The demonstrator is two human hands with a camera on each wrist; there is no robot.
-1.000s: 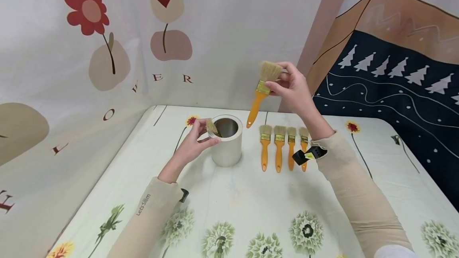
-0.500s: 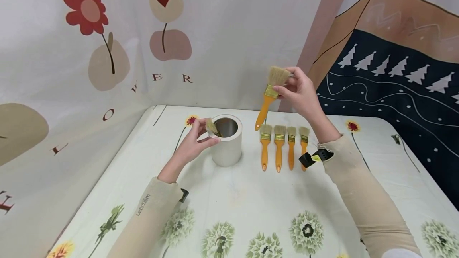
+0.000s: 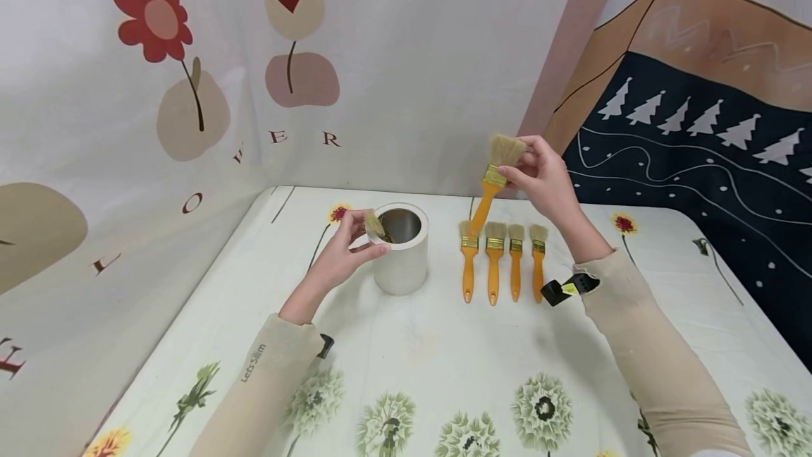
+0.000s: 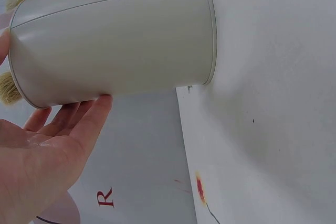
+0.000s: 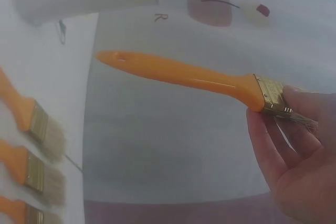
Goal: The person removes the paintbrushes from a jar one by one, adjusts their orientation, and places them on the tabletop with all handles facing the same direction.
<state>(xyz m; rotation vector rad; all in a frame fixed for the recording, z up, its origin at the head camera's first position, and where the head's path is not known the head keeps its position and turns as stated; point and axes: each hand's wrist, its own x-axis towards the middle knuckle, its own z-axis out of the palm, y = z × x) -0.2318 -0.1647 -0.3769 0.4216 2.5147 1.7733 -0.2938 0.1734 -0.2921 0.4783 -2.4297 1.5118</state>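
Observation:
My right hand (image 3: 550, 178) pinches a wide paintbrush (image 3: 484, 209) by its metal ferrule, bristles up and orange handle slanting down left. In the right wrist view, fingers and thumb grip that ferrule and the whole handle (image 5: 184, 74) shows. A white cylindrical canister (image 3: 401, 270) stands upright with its top open. Round its upper left side, my left hand (image 3: 339, 256) holds it, thumb at the front of the rim. Another brush (image 3: 374, 224) leans inside the canister, bristles above the rim and handle hidden; its bristle tip (image 4: 9, 88) shows in the left wrist view.
Right of the canister, several orange-handled brushes (image 3: 493, 273) lie side by side, bristles toward the back. The held brush's handle end overlaps the leftmost one in the head view. A flower-printed cloth (image 3: 412, 351) covers the table. Behind it hangs a printed curtain (image 3: 406, 90).
My right hand has moved right and down with the paintbrush, bringing it over the row of brushes. The left hand and canister stay where they were.

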